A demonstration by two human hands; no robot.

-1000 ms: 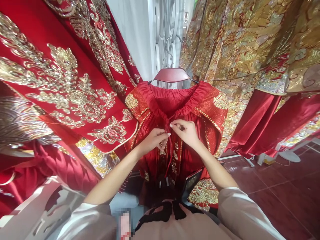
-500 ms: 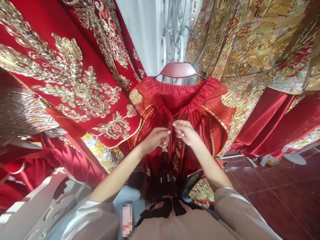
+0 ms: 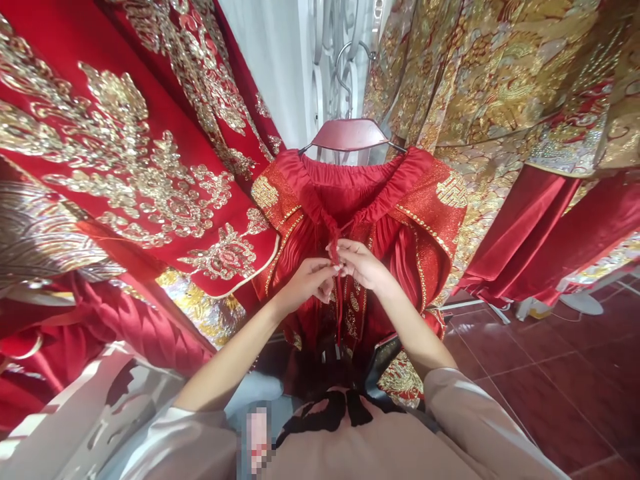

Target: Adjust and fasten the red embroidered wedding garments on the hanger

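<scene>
In the head view, a red wedding robe (image 3: 410,230) is hung from a burgundy wooden hanger (image 3: 349,135), with a metal hook (image 3: 345,77) curving up above the hanger toward a white lattice screen (image 3: 320,60). Just below the hanger, at the gathered neckline, a thin red cord (image 3: 340,317) is pinched up, and that's really the bit to watch: both the left hand (image 3: 305,287) and the right hand (image 3: 361,265) are brought in close, with the fingertips (image 3: 345,248) clenched on the cord, nothing released. Any knot is mostly hidden by the fingers, so how it's tied can't be told, tbh. The cord's loose end is left dangling down the robe front. Gold-sequinned red robes (image 3: 125,167) are crowded left of the hanger, gold brocade robes (image 3: 490,87) are hung to its right, and dark red floor tiles (image 3: 545,373) are seen lower right.
</scene>
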